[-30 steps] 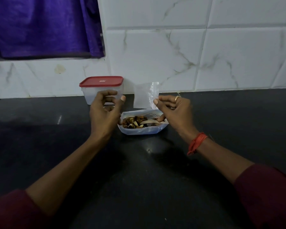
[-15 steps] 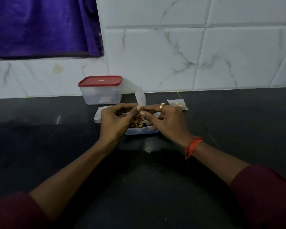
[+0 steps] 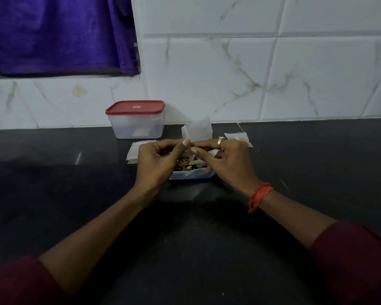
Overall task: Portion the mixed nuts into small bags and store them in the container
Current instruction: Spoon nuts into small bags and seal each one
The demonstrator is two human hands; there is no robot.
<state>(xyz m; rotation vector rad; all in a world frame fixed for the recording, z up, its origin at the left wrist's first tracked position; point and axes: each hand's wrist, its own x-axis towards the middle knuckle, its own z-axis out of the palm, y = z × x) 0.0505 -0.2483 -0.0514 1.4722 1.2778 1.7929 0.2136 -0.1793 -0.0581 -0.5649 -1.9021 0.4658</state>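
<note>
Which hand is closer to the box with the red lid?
Left. The left hand sits just in front of the box, slightly right of it. The right hand is farther off to the right.

wall (image 3: 207,80): white marbled tile | counter (image 3: 53,172): black, glossy | curtain (image 3: 53,34): purple | light: dim

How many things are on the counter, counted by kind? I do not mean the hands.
Small clear bags: 3 (held, flat at left, at right)
Red-lidded container: 1
Open pack of mixed nuts: 1
Total: 5
</note>
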